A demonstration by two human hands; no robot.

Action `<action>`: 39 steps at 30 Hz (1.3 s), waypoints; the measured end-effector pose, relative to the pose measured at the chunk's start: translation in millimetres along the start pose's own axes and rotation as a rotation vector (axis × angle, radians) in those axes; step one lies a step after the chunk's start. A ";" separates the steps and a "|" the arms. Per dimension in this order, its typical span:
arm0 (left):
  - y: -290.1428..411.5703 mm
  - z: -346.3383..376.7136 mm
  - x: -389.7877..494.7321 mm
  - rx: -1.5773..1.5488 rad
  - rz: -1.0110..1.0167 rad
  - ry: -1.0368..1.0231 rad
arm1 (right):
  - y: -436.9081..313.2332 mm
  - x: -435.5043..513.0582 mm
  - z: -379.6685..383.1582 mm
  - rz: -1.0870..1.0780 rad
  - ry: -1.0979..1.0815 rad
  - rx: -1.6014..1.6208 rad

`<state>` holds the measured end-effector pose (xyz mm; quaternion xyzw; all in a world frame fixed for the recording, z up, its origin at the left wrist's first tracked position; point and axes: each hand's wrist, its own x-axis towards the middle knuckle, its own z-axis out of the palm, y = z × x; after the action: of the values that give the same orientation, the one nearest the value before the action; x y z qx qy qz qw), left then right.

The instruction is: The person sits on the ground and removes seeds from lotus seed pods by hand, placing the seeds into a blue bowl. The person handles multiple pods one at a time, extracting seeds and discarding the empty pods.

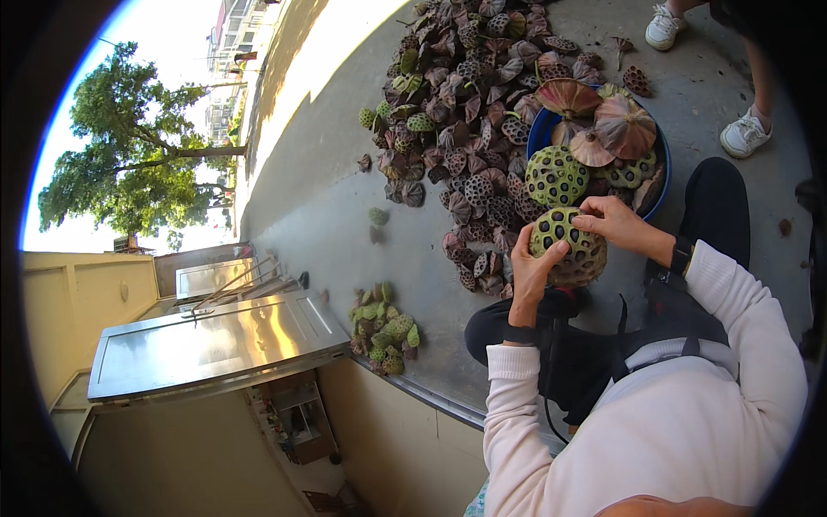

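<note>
A large green lotus seed pod (572,249) with dark seeds and several vacant holes is held between my two hands. My left hand (534,265) grips its left side, the thumb lying on the pod's face. My right hand (607,223) is at its upper right edge, thumb and fingers on the rim by the seeds. Just beyond the hands stands a blue basin (665,174) filled with brown and reddish lotus pods. Another green seed pod (557,176) lies in it, close above the held one.
A wide heap of dried brown lotus pods (478,129) spreads over the concrete floor left of the basin. A smaller pile of green pods (387,329) lies by the wall near a metal door (219,342). Another person's white shoes (746,134) are beyond the basin.
</note>
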<state>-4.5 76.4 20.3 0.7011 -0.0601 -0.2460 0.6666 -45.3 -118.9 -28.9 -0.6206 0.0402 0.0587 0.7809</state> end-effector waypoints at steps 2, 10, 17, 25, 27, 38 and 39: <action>1.0 0.1 -0.4 -0.063 -0.110 -0.083 | -3.2 1.7 -3.0 0.006 -0.050 -0.040; 3.9 0.7 -1.1 -0.096 -0.161 -0.110 | -10.8 6.9 0.9 -0.054 -0.047 -0.399; 0.5 -3.1 2.3 -0.208 -0.268 -0.110 | -4.8 3.1 -1.0 0.150 -0.324 0.217; -7.1 1.1 4.4 -0.172 -0.310 -0.117 | -1.3 3.3 -26.2 -0.140 -0.543 -0.183; -8.7 1.5 5.3 -0.136 -0.274 -0.105 | 0.1 4.4 -28.1 0.034 -0.542 -0.122; -22.1 0.7 5.4 0.298 -0.012 0.044 | 2.5 9.4 -12.5 0.199 -0.114 0.038; -23.6 1.3 5.7 0.291 0.018 0.031 | 2.3 9.0 -8.7 0.272 -0.162 0.036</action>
<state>-5.8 75.4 -4.0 0.7934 -0.0913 -0.2179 0.5611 -36.6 -126.5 -34.3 -0.5887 0.0616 0.2130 0.7774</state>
